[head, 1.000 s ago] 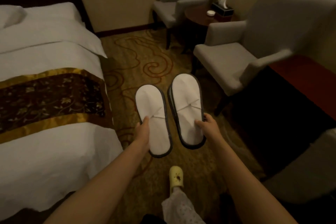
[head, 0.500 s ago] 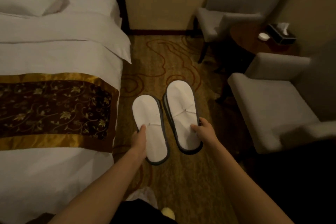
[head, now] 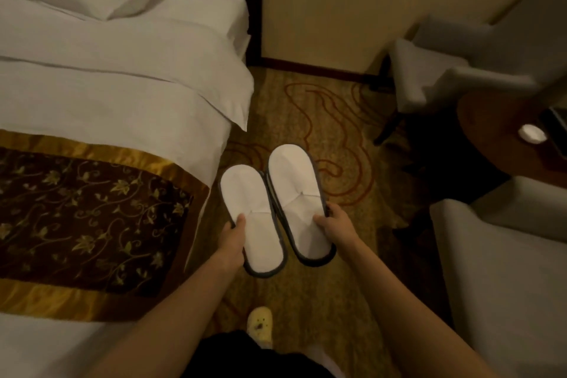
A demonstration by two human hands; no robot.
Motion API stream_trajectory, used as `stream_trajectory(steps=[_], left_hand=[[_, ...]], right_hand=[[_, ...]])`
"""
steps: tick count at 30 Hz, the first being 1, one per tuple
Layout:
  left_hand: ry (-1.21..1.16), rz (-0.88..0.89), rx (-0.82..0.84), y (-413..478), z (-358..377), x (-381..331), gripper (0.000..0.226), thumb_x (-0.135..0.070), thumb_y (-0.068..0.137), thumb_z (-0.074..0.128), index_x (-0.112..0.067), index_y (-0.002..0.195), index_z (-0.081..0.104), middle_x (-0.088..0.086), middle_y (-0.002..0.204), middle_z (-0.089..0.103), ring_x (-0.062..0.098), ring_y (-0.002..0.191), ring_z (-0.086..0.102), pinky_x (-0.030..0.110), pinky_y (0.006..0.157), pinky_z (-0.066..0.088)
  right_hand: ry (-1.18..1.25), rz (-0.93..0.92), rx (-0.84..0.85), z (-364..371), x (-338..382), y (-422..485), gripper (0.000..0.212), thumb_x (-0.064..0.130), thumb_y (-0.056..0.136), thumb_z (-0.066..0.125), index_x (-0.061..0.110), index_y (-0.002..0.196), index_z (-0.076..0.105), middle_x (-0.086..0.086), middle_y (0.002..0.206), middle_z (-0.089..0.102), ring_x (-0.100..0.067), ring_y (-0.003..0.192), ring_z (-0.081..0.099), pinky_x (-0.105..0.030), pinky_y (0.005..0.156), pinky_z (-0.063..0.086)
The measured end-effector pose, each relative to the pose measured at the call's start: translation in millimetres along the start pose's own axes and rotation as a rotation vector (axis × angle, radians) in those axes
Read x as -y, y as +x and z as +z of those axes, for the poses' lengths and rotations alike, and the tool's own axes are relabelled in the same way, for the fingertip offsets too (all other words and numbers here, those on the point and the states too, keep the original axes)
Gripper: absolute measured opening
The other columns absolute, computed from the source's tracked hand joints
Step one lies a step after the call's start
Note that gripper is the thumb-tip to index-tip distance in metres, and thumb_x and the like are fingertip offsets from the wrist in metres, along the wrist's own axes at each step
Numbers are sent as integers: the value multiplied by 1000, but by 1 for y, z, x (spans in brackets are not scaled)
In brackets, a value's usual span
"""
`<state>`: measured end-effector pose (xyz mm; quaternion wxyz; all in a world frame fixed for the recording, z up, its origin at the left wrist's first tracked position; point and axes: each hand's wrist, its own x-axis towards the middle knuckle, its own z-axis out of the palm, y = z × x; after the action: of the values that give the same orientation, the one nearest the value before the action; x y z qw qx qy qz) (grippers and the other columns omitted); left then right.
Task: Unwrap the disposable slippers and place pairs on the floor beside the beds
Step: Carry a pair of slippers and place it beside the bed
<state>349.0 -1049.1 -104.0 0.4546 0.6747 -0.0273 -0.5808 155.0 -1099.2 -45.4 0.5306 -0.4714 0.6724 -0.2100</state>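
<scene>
Two white slippers are held side by side — the left slipper [head: 251,218] gripped by the left hand [head: 233,244], the right slipper [head: 299,202] by the right hand [head: 336,225] — toes pointed away, long axes running alongside the bed [head: 122,95].

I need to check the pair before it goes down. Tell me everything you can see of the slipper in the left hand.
The left slipper is flat and white with a thin dark grey trim around its edge, unwrapped, its cloth-like upper folded flat. The left hand grips its side edge, thumb on top. It is held toe away above the patterned carpet, close beside the bed, its inner edge against the right slipper.
</scene>
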Motion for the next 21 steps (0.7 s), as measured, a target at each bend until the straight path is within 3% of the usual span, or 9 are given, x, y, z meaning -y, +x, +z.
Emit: stream_trajectory(steps=[9,12,15,21], left_hand=[[-265,-37,-65,87,62,-66,47,-31,95,51,-11,137,45,17,136,54,37,118,55,52,100,46],[-350,-39,-155,113,88,-84,41,-30,95,51,-12,131,51,16,132,57,36,116,56,47,92,48],[-395,14,-259,148,120,-105,44,-30,96,50,-9,134,48,18,134,55,36,117,55,43,88,47],[-504,4,-488,188,183,-110,50,-33,95,50,-11,140,40,15,141,48,35,124,50,45,97,46]], right_hand=[[-121,-43,180,-13,67,150,38,14,88,54,11,125,49,-8,115,57,-23,98,55,-36,82,48],[-170,-42,254,-13,87,202,38,14,88,53,12,126,49,-7,114,56,-22,97,55,-34,77,48],[-241,-100,361,-19,110,269,35,15,89,53,12,123,50,-11,119,58,-22,99,55,-37,85,50],[-517,-207,589,-33,158,383,39,20,89,57,12,126,49,-10,122,58,-19,99,53,-32,80,45]])
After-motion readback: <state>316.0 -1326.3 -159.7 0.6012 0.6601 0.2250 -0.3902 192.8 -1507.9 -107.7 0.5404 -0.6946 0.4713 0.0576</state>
